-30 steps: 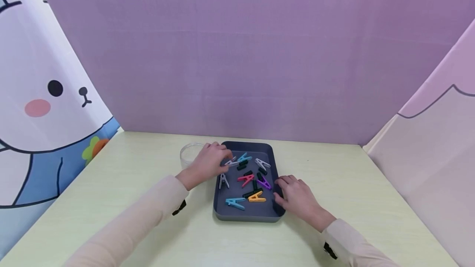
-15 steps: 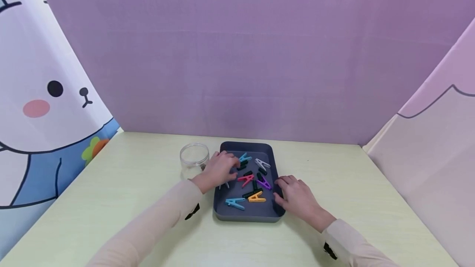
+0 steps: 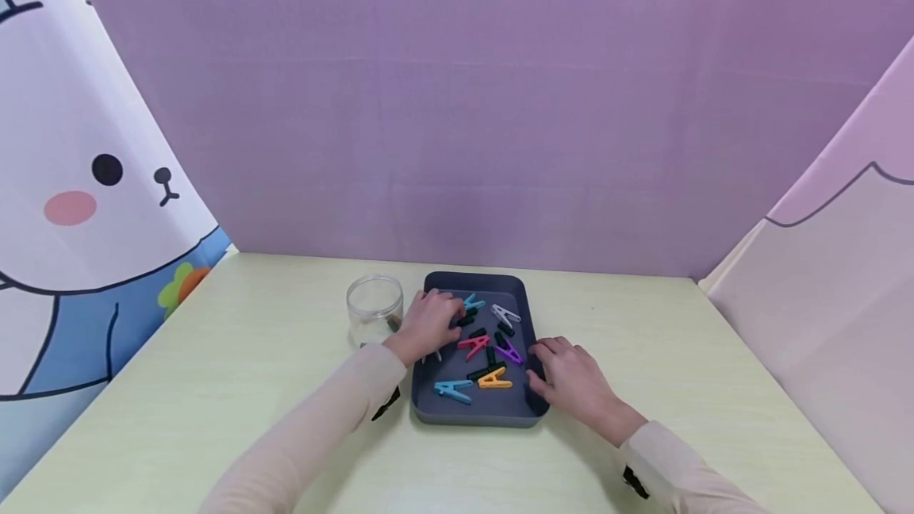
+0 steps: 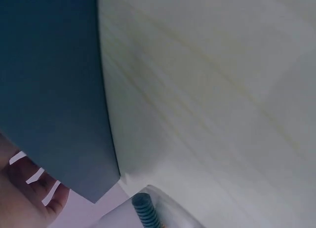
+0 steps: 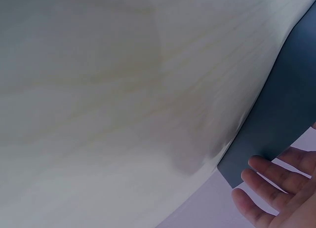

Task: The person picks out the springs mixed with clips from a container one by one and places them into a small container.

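My left hand (image 3: 427,320) lies over the grey tray's (image 3: 478,420) left wall, fingers and thumb bent beside a black cylinder (image 3: 467,321); whether they pinch anything I cannot tell. My right hand (image 3: 574,377), fingers loosely extended, holds nothing and rests at the right wall. The clear jar (image 3: 362,329) stands just left. Possible faults: the cylinder, being round, rolls away; the far light-blue clothespin (image 3: 472,303), lying close, gets dragged; my left wrist, passing near, knocks the jar.
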Motion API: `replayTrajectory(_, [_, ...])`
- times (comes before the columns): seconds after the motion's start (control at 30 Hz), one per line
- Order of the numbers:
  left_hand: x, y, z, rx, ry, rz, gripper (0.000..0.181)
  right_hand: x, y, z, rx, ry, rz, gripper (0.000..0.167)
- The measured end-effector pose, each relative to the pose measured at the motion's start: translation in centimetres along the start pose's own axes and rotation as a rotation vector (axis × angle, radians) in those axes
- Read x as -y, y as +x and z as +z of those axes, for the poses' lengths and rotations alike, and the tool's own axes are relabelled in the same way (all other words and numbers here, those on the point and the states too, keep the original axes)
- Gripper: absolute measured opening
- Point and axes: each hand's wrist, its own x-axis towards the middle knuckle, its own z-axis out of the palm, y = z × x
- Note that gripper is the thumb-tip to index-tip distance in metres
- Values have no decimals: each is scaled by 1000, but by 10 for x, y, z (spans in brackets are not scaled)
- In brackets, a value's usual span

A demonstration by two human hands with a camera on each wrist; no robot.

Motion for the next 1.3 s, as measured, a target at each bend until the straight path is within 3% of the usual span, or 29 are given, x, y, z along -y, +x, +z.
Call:
replayTrajectory(0.5, [0, 10, 11, 11, 20, -36, 22, 0, 0, 1, -4, -9, -3, 33])
replayTrajectory(1.3, [0, 9, 15, 8, 26, -52, 19, 3, 1, 1, 14, -8, 7, 33])
